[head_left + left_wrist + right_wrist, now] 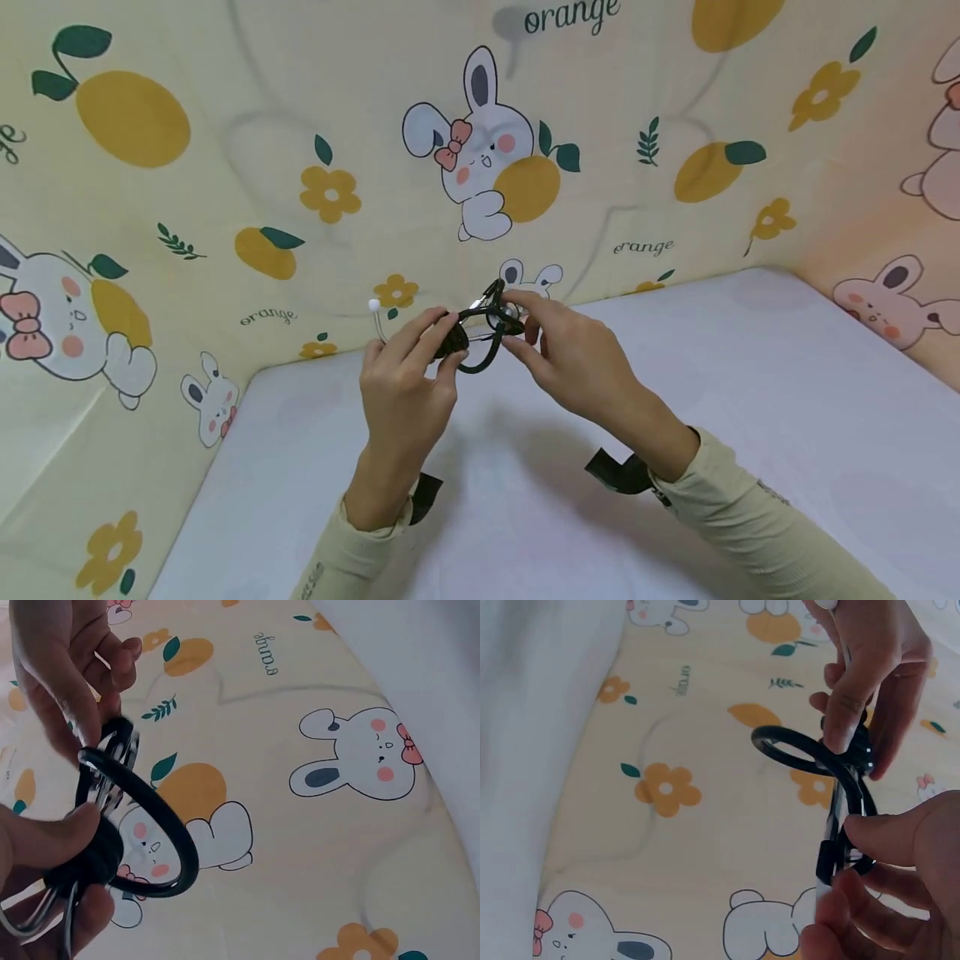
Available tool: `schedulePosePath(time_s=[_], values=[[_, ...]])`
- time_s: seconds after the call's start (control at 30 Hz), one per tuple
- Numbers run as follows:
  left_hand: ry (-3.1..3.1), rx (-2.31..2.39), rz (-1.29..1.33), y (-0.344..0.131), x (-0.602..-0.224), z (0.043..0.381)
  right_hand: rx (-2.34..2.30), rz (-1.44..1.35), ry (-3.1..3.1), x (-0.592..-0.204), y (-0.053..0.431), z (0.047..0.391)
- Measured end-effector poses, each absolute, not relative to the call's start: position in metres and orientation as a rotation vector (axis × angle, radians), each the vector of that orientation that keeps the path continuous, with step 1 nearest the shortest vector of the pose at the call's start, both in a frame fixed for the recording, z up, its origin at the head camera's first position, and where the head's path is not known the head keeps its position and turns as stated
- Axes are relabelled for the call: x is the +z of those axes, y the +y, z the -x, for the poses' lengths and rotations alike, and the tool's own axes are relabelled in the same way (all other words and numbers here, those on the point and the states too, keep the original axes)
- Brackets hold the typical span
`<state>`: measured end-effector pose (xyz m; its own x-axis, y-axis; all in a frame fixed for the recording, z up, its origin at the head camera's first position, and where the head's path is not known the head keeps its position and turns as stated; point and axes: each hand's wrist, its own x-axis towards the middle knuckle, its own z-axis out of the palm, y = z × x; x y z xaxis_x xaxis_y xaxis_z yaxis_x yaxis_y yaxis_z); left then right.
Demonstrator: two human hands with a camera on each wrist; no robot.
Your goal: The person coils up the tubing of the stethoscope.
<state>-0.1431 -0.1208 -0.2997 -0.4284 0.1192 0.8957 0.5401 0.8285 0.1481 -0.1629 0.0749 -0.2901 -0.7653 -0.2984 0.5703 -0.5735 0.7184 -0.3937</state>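
A stethoscope (pixel 491 354) with black tubing and shiny metal tubes is held up above the white surface, between both hands. My left hand (pixel 408 383) pinches the bundled black tubing between thumb and fingers. A white ear tip (pixel 374 306) on a thin metal tube sticks up beyond that hand. My right hand (pixel 585 358) pinches the other end of the bundle between thumb and fingers. In the left wrist view a loop of black tubing (pixel 189 855) hangs out from the bundle. The right fingers partly hide the far end of the stethoscope.
A white tabletop (pixel 750 375) spreads beneath the hands. Behind it rises a cream cloth (pixel 585 100) printed with rabbits, oranges and flowers. Black strap ends (pixel 618 473) stick out at both wrists, beside the beige sleeves (pixel 757 517).
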Motion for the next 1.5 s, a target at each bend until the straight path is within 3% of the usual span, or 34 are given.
schedulePosePath(time_s=[0.2, 0.53, 0.93, 1.23, 1.5], values=[[-2.096, -0.508, 0.538, -0.122, -0.3, 0.147, 0.767, -0.682, -2.486, -0.291, 0.074, 0.164], [-2.262, -0.418, 0.539, -0.131, -0.317, 0.156, 0.581, -0.989, -2.621, -0.315, 0.056, 0.172], [-2.668, -0.692, 0.419, -0.182, -0.379, 0.191, 0.795, -1.059, -2.851, -0.371, 0.009, 0.218], [-2.873, -0.83, 0.199, -0.195, -0.395, 0.211, 0.848, -0.966, -2.895, -0.385, -0.006, 0.237], [-2.974, -0.666, 0.268, -0.2, -0.39, 0.207, 0.901, -0.883, -2.942, -0.39, -0.011, 0.24]])
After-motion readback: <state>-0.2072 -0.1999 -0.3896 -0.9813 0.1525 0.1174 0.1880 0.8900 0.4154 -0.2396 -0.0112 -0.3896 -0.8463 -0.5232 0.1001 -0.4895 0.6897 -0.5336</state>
